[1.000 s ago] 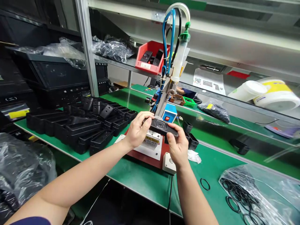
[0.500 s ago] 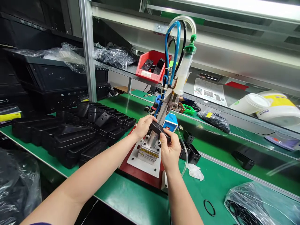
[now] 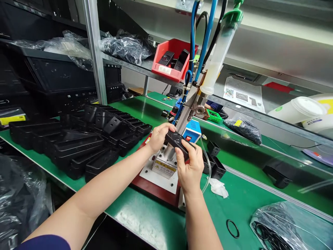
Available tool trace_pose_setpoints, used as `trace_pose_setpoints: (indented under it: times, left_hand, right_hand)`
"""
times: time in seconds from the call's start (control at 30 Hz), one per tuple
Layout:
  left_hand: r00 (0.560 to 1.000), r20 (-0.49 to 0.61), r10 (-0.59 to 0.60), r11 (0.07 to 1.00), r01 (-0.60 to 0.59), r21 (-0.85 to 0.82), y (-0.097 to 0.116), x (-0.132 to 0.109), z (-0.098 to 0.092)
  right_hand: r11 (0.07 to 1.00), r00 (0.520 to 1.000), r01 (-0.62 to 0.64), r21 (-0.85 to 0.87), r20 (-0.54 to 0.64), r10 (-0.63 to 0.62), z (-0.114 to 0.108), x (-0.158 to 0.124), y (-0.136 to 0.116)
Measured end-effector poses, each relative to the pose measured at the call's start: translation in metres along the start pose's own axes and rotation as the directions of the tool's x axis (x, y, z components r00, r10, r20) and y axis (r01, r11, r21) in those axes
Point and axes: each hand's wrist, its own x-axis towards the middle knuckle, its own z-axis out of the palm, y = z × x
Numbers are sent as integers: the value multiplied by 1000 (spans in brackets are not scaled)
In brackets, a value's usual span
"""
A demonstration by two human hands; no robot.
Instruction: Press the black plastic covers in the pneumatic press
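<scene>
The left hand (image 3: 159, 139) pinches the left end of the black part (image 3: 174, 139) between thumb and fingers. The right hand (image 3: 191, 165) grips its right end, thumb against the near side and fingers over the top. The part is located in front of the column of the dispensing machine (image 3: 182, 119), raised above its base plate (image 3: 153, 196) and tilted down toward the right hand. Its upper face, ribbed at the left end, is partly covered by fingers.

A transparent syringe (image 3: 217, 55) is mounted at the upper section of the machine, with blue hoses (image 3: 209, 26) beside it. A blue box (image 3: 192, 130) stands behind the part. Black housings (image 3: 80, 147) are arranged on the desk (image 3: 145, 222) to the left of the machine. To the right are a crumpled white tissue (image 3: 219, 188), a single black ring (image 3: 232, 228) lying flat, and a clear bag (image 3: 307, 217) containing black rings. A red bin (image 3: 169, 71) holding black parts sits on the shelf (image 3: 127, 66) above.
</scene>
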Motion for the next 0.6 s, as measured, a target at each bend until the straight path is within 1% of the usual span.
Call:
trace_pose_setpoints:
  times: [0.1, 0.2, 0.27, 0.33, 0.37, 0.4, 0.43, 0.47, 0.5, 0.53, 0.57, 0.6]
  left_hand:
    - [1000, -26, 8, 1000, -8, 1, -1, -6, -1]
    - [999, -32, 19, 999, -18, 47, -2, -9, -3]
    - [1000, -31, 5, 998, -3, 70, -1, -10, -4]
    - [999, -40, -14, 997, 17, 77, 1, -11, -5]
    - [999, -42, -22, 997, 25, 76, 1, -12, -5]
    - [999, -44, -26, 997, 29, 74, 2, -13, -4]
    - [999, -43, -28, 997, 31, 72, 2, -13, -4]
    - [999, -43, -29, 997, 32, 70, 2, -14, -4]
    - [998, -46, -30, 997, 34, 67, 2, -14, -4]
    - [998, -51, -31, 997, 34, 66, 1, -14, -3]
    - [998, -57, -32, 997, 36, 65, 1, -14, -2]
    - [997, -65, -35, 997, 39, 64, 1, -14, -2]
  right_hand:
    - [1000, 999, 13, 23, 34, -14, 1, -6, 7]
    - [994, 998, -42, 96, 58, 37, 2, -8, 9]
    - [981, 988, -100, 169, 134, 78, -1, -7, 10]
    - [962, 964, -158, 221, 245, 102, -12, -9, 14]
    - [957, 954, -184, 224, 276, 119, -22, -12, 18]
    - [956, 950, -211, 203, 275, 151, -36, -18, 24]
    - [957, 950, -246, 156, 234, 206, -52, -27, 33]
    - [952, 947, -294, 85, 161, 278, -70, -39, 44]
    - [932, 930, -362, -7, 68, 362, -90, -55, 56]
    - [888, 895, -445, -114, -30, 445, -110, -74, 70]
    - [827, 859, -510, -235, -88, 505, -130, -95, 84]
    - [764, 833, -536, -360, -74, 549, -147, -117, 98]
